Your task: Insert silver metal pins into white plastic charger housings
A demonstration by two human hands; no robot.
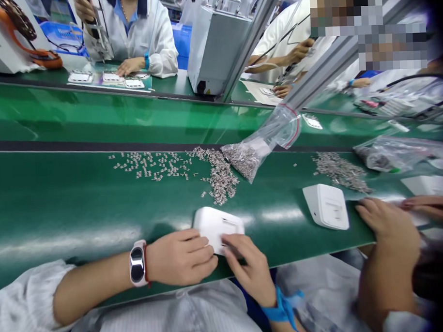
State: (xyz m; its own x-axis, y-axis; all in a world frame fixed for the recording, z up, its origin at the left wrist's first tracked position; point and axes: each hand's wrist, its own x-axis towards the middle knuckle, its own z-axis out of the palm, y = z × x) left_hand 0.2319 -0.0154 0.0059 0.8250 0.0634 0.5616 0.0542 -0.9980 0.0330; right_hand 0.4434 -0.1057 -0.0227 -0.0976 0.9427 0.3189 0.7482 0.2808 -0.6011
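Nearest, left hand (183, 258) with fingers curled against the white box (211, 225); right hand (249, 266) with thumb and finger bent at its slotted face. Can't tell if gripping, with either one. Box near the front edge of the smooth green tabletop (81, 205): hard, shiny, round at the corners. Slots facing up; long side going left to right, right end a bit nearer. Farther, tiny shiny metal bits (222, 178), heaped and scattered, beside a crinkly see-through bag (248, 158).

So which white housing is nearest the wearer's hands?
The leftmost white housing on the near bench, with the left hand and right hand at it; others sit farther right.
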